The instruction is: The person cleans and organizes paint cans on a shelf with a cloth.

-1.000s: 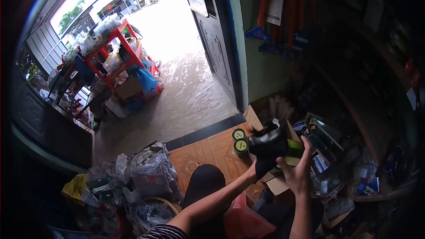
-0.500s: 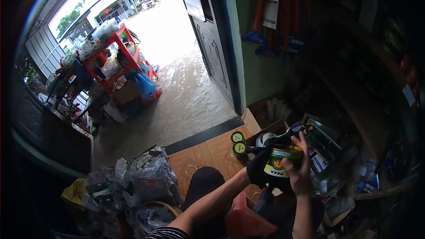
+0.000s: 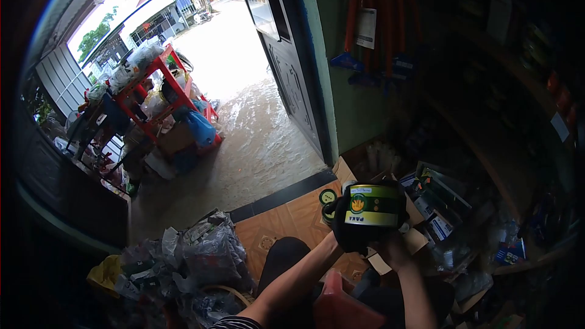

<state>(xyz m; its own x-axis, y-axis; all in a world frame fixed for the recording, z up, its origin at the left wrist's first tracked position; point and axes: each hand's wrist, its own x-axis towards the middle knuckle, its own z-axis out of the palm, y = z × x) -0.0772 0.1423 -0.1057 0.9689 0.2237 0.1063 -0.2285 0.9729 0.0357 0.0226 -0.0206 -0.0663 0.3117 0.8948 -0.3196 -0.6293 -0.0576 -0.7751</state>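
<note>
A green and yellow tin can (image 3: 374,205) with an upside-down PAKA label lies in front of me, its label side facing the camera. My left hand (image 3: 351,231), covered by a black cloth or glove, grips it from behind and the left. Black fabric wraps along the can's bottom edge and far side. Just under the can is my right hand (image 3: 393,250), dim and blurred, with its fingers hard to make out. Beyond my left hand, green-lidded tins (image 3: 327,197) stand on the tiles, partly hidden.
A cardboard box (image 3: 414,240) and packaged goods (image 3: 442,225) lie to the right. Plastic-wrapped bundles (image 3: 210,250) are piled at left. A red stool (image 3: 335,304) sits between my legs. Ahead, a doorway leads outside past a red shelf (image 3: 177,85); dark shelves line the right wall.
The can has shifted left and up and turned level, its gold rim no longer showing. My right hand has dropped from the can's right side to below it.
</note>
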